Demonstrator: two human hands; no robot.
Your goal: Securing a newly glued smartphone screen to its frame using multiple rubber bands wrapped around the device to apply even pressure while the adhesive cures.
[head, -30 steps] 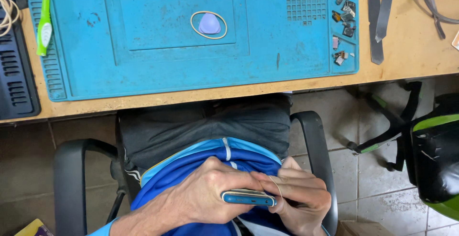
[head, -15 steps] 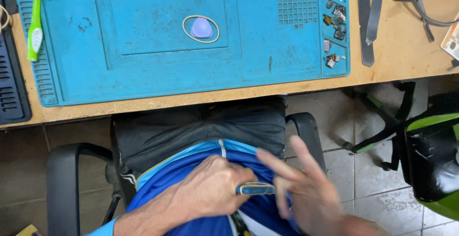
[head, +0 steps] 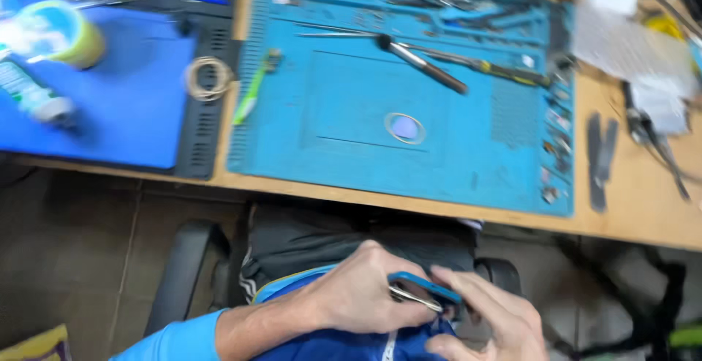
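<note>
matt blue rubbery mat [head: 351,127] on smooth pale wooden desk [head: 629,215]

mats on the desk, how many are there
2: a teal work mat at the middle of the wooden desk, and a darker blue mat to its left. Clutter could hide others.

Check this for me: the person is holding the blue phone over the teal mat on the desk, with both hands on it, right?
Not quite. The blue phone is held down in the lap, below the desk edge, not over the teal mat. The head view shows the left hand gripping it and the right hand touching it.
</note>
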